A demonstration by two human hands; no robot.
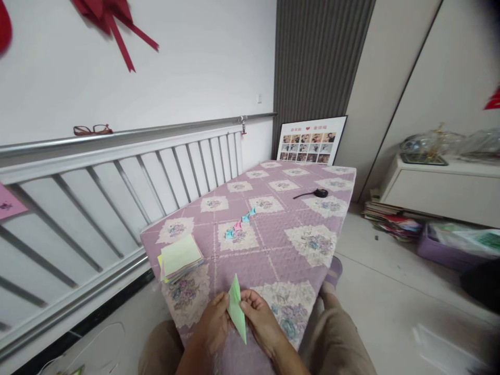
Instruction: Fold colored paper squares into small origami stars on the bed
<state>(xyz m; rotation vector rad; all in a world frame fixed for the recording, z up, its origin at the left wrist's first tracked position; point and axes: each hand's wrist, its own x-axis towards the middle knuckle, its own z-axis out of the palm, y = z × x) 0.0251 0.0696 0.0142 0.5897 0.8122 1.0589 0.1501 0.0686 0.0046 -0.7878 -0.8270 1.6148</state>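
Note:
A folded light green paper point(236, 311), pointed at its top and bottom, is held upright between my two hands near the front of the cloth-covered table. My left hand point(215, 319) pinches its left side. On the right side, my right hand point(261, 319) grips it between thumb and fingers. Beyond them, small folded paper pieces lie in a slanting row: a blue one point(229, 235), a pink one point(238, 226) and two more blue ones point(245, 219). A stack of coloured paper sheets point(182, 256) lies at the table's left edge.
The table's purple floral cloth point(273, 268) reaches back to a framed photo board point(310, 139). A black tape measure point(321, 192) lies toward the right rear. A white radiator point(148, 179) runs along the left; glasses point(92, 129) rest on the rail above it.

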